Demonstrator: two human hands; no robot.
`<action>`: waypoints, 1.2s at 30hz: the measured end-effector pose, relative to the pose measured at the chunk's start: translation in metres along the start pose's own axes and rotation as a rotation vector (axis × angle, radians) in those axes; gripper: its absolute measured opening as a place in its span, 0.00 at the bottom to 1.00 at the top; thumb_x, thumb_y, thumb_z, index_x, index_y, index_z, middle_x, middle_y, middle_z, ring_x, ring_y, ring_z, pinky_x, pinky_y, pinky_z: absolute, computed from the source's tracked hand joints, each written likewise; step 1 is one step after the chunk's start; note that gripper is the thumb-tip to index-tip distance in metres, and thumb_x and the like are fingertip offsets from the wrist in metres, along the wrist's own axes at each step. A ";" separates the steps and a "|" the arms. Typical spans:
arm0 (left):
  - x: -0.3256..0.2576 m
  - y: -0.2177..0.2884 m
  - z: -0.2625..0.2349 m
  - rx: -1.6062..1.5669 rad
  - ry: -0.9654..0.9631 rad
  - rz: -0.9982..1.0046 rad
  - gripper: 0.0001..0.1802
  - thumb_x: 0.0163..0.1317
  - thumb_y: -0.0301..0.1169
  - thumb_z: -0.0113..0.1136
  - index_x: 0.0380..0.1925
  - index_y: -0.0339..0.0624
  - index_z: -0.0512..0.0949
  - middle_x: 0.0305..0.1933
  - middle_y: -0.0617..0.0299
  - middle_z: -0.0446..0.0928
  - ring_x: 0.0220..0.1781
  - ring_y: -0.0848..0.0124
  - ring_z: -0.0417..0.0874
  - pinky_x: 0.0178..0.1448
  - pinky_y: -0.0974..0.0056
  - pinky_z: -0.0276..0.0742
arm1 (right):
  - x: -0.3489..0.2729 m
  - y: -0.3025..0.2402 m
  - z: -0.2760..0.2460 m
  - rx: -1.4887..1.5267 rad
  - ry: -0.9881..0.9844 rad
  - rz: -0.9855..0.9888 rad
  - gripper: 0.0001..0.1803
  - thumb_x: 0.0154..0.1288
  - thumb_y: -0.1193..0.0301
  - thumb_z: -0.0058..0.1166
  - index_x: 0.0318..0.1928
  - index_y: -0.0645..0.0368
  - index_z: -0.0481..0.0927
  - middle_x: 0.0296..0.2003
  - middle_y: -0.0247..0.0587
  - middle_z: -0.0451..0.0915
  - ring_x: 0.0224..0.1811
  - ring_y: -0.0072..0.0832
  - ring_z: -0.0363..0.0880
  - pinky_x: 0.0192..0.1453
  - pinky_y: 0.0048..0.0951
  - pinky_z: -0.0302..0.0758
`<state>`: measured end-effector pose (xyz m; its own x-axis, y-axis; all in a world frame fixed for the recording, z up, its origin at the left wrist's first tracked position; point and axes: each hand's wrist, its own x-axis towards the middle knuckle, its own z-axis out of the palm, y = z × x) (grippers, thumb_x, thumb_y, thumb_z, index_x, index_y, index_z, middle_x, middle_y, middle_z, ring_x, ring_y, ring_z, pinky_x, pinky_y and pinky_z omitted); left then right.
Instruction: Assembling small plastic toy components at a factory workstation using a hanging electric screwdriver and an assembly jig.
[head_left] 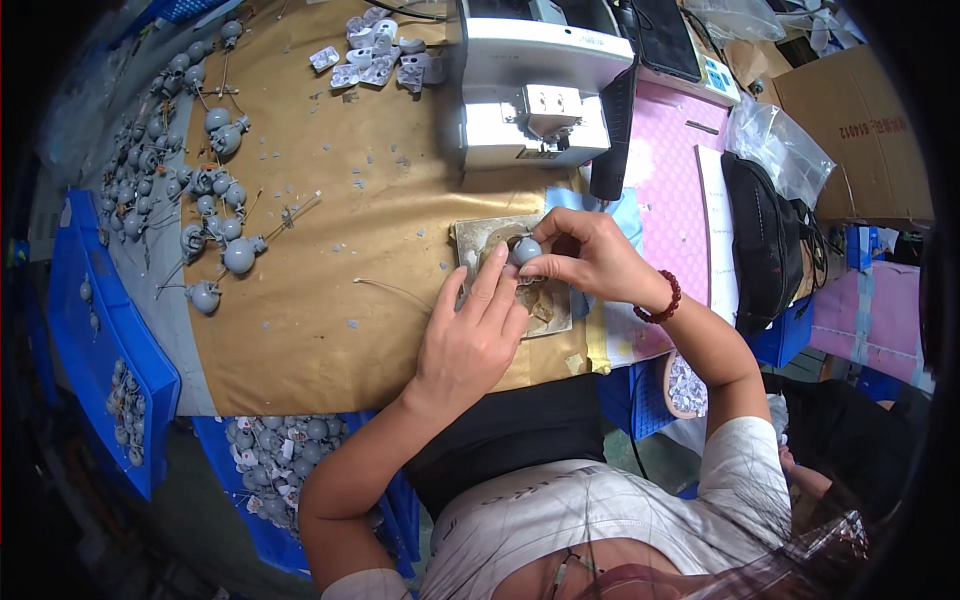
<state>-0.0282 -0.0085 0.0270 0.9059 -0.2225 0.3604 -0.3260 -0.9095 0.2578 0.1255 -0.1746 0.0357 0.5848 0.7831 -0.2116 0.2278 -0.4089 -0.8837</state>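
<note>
A small round grey ball-shaped part [525,250] is pinched between the thumb and forefinger of my right hand [592,256]. My left hand [470,345] has its fingers stretched out, with the tips against or close beside the ball's left side; whether they grip anything cannot be made out. Beneath both hands lies a worn, stained square plate [560,312] at the table's near edge. A thin pale wire [395,289] runs along the brown table covering, left of my left hand.
Grey balls with wires [239,255] lie in clusters at the left. White plastic pieces [375,60] and a white machine [535,120] stand at the back. A blue bin [258,535] of grey parts is below the edge; a black bag [765,240] lies right.
</note>
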 end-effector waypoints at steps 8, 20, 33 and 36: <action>-0.002 -0.007 0.003 -0.159 0.048 -0.073 0.06 0.59 0.24 0.64 0.35 0.38 0.79 0.55 0.53 0.81 0.71 0.53 0.74 0.62 0.49 0.75 | -0.001 0.003 0.005 -0.006 0.080 0.010 0.21 0.60 0.61 0.72 0.40 0.66 0.81 0.29 0.48 0.85 0.30 0.33 0.86 0.33 0.32 0.78; -0.002 -0.002 0.007 -0.241 0.153 -0.245 0.19 0.56 0.23 0.70 0.49 0.38 0.82 0.53 0.53 0.81 0.65 0.48 0.77 0.60 0.50 0.76 | -0.003 0.006 0.013 -0.197 0.162 -0.109 0.22 0.59 0.58 0.71 0.41 0.63 0.79 0.32 0.48 0.83 0.32 0.43 0.83 0.36 0.37 0.77; 0.003 0.003 0.003 0.139 0.004 -0.137 0.15 0.59 0.28 0.64 0.47 0.40 0.83 0.49 0.56 0.80 0.66 0.54 0.77 0.52 0.56 0.76 | -0.005 0.017 0.016 0.069 0.153 -0.037 0.20 0.59 0.62 0.73 0.42 0.63 0.80 0.25 0.36 0.81 0.25 0.19 0.77 0.30 0.27 0.74; 0.007 0.001 0.001 0.159 -0.048 -0.097 0.15 0.59 0.28 0.62 0.47 0.39 0.82 0.48 0.55 0.80 0.66 0.55 0.77 0.51 0.57 0.75 | -0.004 0.012 0.014 0.094 0.159 -0.014 0.21 0.59 0.62 0.73 0.42 0.64 0.80 0.25 0.37 0.81 0.25 0.20 0.77 0.30 0.27 0.74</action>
<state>-0.0221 -0.0115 0.0292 0.9440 -0.1444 0.2967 -0.1933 -0.9707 0.1425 0.1151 -0.1761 0.0201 0.6995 0.7014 -0.1366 0.1676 -0.3469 -0.9228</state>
